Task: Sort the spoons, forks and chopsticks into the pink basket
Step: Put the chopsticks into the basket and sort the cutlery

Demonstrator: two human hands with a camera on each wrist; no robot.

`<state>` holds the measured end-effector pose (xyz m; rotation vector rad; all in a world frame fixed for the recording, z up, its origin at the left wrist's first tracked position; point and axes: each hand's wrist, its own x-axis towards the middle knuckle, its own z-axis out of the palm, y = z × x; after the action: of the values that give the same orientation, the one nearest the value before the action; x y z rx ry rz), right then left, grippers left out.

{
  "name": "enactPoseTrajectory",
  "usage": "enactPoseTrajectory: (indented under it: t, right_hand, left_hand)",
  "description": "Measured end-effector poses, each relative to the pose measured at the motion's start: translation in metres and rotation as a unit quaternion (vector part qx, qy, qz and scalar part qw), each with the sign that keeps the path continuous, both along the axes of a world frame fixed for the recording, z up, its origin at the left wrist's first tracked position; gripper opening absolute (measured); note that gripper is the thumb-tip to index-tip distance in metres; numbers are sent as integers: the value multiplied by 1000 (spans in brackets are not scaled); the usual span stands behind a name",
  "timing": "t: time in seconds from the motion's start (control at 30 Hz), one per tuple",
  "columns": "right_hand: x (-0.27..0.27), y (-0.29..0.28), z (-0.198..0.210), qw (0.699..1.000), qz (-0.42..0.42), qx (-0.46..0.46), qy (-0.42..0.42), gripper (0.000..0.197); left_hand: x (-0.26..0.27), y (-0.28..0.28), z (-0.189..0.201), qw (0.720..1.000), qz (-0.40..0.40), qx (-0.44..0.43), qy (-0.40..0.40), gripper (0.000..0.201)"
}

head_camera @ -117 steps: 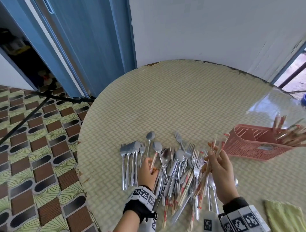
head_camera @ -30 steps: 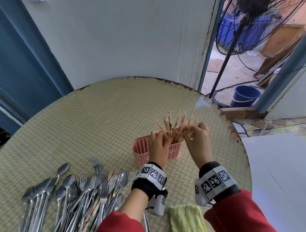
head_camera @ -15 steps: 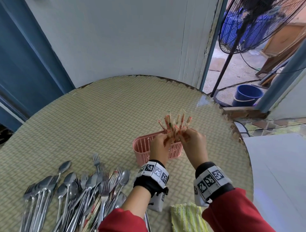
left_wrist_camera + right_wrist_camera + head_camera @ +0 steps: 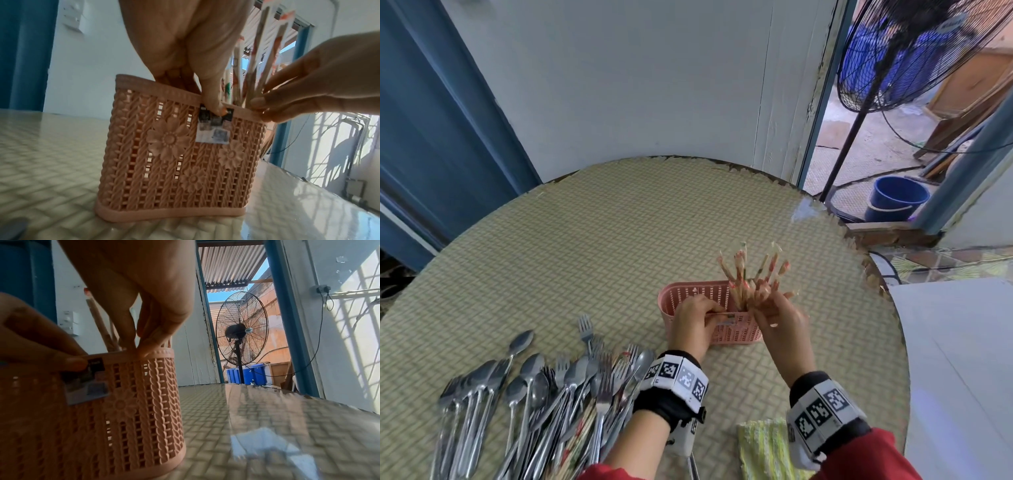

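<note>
Round and covered in a woven-pattern yellow-green mat, the table point(image 4: 592, 240) stands against a pale wall, with a blue door to one side and an open doorway to the other.

Nearest the person, at the table's near edge, lies a folded yellow-green cloth point(image 4: 763, 445). Along the near left edge sprawls a heap of metal spoons and forks point(image 4: 534, 394), handles toward the person, with a few wrapped chopsticks mixed in.

Both forearms wear red sleeves and wrist bands printed with black-and-white square markers. The left hand point(image 4: 693, 323) grips the near rim of the pink basket point(image 4: 688, 298): its thumb presses on a paper label on the outer wall while its fingers curl down inside. The basket stands upright on the right half of the table, back from the near edge, a lattice-sided plastic tub with moulded flowers.

The right hand point(image 4: 779, 315) is just beside the left, at the basket's right end. Its fingertips point(image 4: 259, 101) are drawn together around the lower part of a bundle of chopsticks point(image 4: 753, 274), which stands in the basket's right end and fans out above the rim. The hand is blurred, so how tightly it holds them I cannot tell.

Beyond the far right edge, through the doorway, stand a black pedestal fan point(image 4: 914, 51) and a blue bucket point(image 4: 897, 198).
</note>
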<state>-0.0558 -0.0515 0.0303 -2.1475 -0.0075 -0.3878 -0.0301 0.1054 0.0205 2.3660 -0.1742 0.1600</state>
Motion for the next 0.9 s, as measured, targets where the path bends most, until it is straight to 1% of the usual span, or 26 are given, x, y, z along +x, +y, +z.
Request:
enactPoseTrajectory:
  t: [0.07,0.1,0.17,0.2,0.23,0.27,0.33,0.4,0.47,0.5,0.57,0.67,0.73,0.77,0.83,0.87,0.9]
  right_hand:
    - [-12,2,4,998,-36,25,-55,26]
    - [-16,3,9,994,-57,24,-87,31]
    - [-22,2,17,985,-94,-4,-147,41]
    - [-23,1,20,981,-109,-12,-159,46]
    - [-21,0,23,980,-121,-8,-158,48]
    - [-18,-1,25,980,-125,2,-152,46]
    - [-9,-3,26,981,-117,12,-152,31]
    - [0,-4,26,980,-109,22,-164,15]
    - [5,-4,25,978,-114,36,-174,8]
    - [5,-3,26,976,-116,46,-176,9]
    - [7,-3,24,976,-114,68,-175,14]
    - [11,1,20,978,-110,86,-155,13]
    - [8,4,21,981,-98,92,-141,10]
    - [3,5,23,983,-89,91,-130,13]
    - [-6,9,27,989,-59,77,-115,30]
    - [-10,11,28,991,-45,52,-119,39]
    - [-13,13,29,991,-34,13,-128,42]
  left_hand:
    - [-6,-1,6,1000,-14,11,13,36]
    - [-9,-3,10,1000,-13,0,20,44]
    - [-13,-8,23,997,2,-78,14,47]
    - [-14,-10,30,992,7,-125,1,47]
    - [-14,-13,37,986,7,-167,-13,49]
    - [-13,-15,42,980,1,-195,-23,51]
    - [-8,-20,52,975,-12,-217,-44,49]
    - [-3,-25,59,976,-29,-210,-57,39]
    - [2,-28,62,979,-32,-189,-74,22]
    - [4,-29,61,979,-24,-184,-82,16]
    - [4,-31,55,977,-6,-195,-85,12]
    - [-1,-33,46,974,15,-215,-66,16]
    - [-6,-33,43,973,12,-227,-43,22]
    - [-9,-33,43,970,1,-242,-19,25]
    - [-17,-32,44,959,-17,-281,30,32]
    - [-20,-31,44,955,-19,-294,45,35]
    - [-23,-30,44,953,-17,-298,55,38]
